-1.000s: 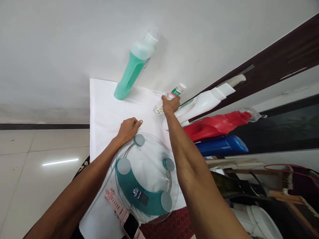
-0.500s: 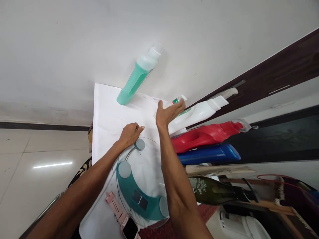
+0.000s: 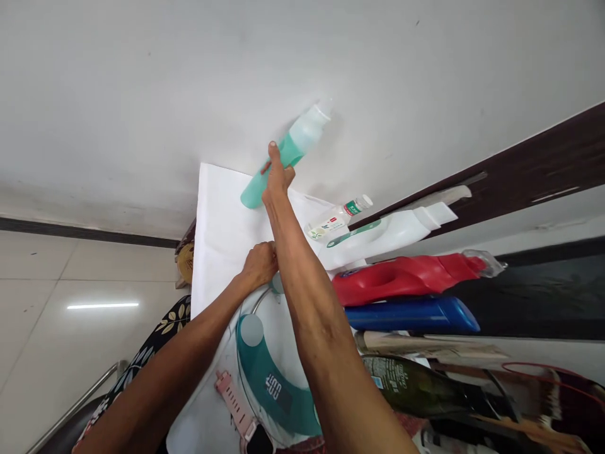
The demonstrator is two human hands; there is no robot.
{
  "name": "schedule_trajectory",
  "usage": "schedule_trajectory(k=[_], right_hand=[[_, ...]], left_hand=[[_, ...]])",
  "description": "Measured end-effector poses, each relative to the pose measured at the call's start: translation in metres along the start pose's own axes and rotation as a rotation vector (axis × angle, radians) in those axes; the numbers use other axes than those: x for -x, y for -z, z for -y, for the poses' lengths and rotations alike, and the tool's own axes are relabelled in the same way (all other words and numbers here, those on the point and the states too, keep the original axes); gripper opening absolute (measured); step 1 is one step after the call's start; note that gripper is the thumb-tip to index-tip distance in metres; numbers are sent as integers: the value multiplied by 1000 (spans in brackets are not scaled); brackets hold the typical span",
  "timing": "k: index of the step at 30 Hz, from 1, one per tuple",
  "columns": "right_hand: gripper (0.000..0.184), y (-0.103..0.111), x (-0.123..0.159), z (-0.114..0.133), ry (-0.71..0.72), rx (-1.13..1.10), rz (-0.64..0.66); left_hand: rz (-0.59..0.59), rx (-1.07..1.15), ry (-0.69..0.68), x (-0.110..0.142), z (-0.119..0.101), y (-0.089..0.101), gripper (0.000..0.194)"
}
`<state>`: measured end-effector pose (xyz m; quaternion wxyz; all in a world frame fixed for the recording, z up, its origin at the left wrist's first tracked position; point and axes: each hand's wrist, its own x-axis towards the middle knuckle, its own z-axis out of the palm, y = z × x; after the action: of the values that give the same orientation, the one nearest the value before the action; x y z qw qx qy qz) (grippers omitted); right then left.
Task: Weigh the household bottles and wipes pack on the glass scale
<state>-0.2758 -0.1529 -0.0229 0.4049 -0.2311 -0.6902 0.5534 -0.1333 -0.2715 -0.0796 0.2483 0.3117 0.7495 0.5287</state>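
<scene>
— What could have gone wrong there?

— A tumble, in my judgement. Taking twelve o'clock as straight ahead of the person, the tall green bottle (image 3: 289, 151) was near twelve, close to the grey-white wall (image 3: 142, 94). Smooth plastic might have slipped or twisted in the hold, and the rucked white cloth (image 3: 217, 214) might have caught its base.

— Anything else in the way?

— The small clear bottle (image 3: 334, 222) was at about three, just beside the white bottle (image 3: 401, 230), with the red bottle (image 3: 406, 279) and the blue bottle (image 3: 411, 315) beyond, towards four. A wide swing that way might have clipped the clear one first. The right forearm (image 3: 314, 302) also crossed above the glass scale (image 3: 267, 369) at six, and could have pressed on it if lowered.

— And the fingers of the right hand (image 3: 278, 175)?

— Bent round the green bottle's lower middle, partly closed, with digits showing at both its edges. The palm side was hidden, so I couldn't tell how firm the hold was, nor whether the base was on the cloth or just off it.

— The left hand (image 3: 259, 263)?

— Loosely curled at about eight, by the scale's far rim. Its fingertips were hidden; I saw nothing in it, but couldn't tell what they touched.
</scene>
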Motion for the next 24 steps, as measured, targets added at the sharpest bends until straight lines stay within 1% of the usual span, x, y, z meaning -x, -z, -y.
schedule_trajectory(k=[2,6,9,12,15,16,18,21,24], right_hand=[[56,15,-1,4,10,31,-46],[60,57,6,18,8,146,-168],[60,86,17,33,-11,185,-200],[61,113,36,51,7,213,-210],[58,140,67,78,52,194,-233],[58,150,80,89,85,136,-260],[63,169,109,112,172,11,-336],[67,198,155,142,183,-39,-324],[63,225,198,159,187,-28,-303]], left_hand=[[9,-33,-1,1,-2,0,26],[24,-87,-5,1,-6,0,30],[31,-108,-8,1,-6,1,29],[44,-105,-13,2,-6,2,28],[57,-88,-15,2,-4,2,29],[57,-82,-14,3,-4,2,30],[54,-74,-9,3,-3,2,32],[50,-72,-7,2,-3,1,32],[43,-77,-13,1,-2,1,29]])
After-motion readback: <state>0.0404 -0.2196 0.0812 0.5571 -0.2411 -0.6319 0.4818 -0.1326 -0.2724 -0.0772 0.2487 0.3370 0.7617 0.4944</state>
